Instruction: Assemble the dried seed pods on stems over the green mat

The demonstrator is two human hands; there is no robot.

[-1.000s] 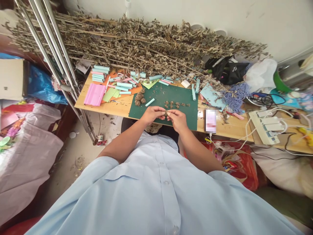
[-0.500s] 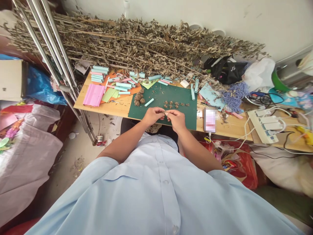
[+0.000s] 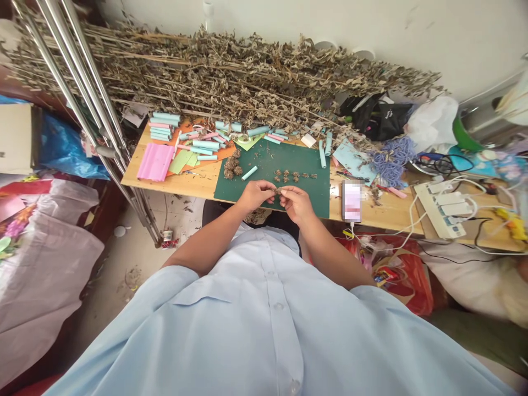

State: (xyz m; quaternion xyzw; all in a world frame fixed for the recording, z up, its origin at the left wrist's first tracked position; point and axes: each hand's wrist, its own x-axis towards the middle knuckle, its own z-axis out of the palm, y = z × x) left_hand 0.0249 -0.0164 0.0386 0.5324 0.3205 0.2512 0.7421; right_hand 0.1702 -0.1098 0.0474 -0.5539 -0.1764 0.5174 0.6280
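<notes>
Over the front edge of a green cutting mat (image 3: 231, 190), my left hand (image 3: 256, 197) and my right hand (image 3: 297, 203) meet, fingertips pinched around a small piece of dried plant (image 3: 278, 191). Fingers partly cover the piece, so its full shape is hidden. Just beyond my hands, several small dried plant clumps (image 3: 286, 176) lie in short rows on the mat. Larger brown balls of dried plant (image 3: 233, 165) are heaped at the mat's left. Between that heap and my left hand rests one light-blue paper roll (image 3: 249, 172).
Bundled dried stalks (image 3: 214, 77) stretch along the wall behind the table. Pink and blue paper rolls (image 3: 206, 144) and a pink paper stack (image 3: 155, 162) lie left. At right are a phone (image 3: 352, 201), purple cord (image 3: 391, 159) and a power strip (image 3: 441, 209). Metal crutches (image 3: 82, 82) lean at left.
My fingertips have drawn slightly apart, and more of the dried plant piece shows between them. My right fingers are turned a little. The whole view has shifted slightly.
</notes>
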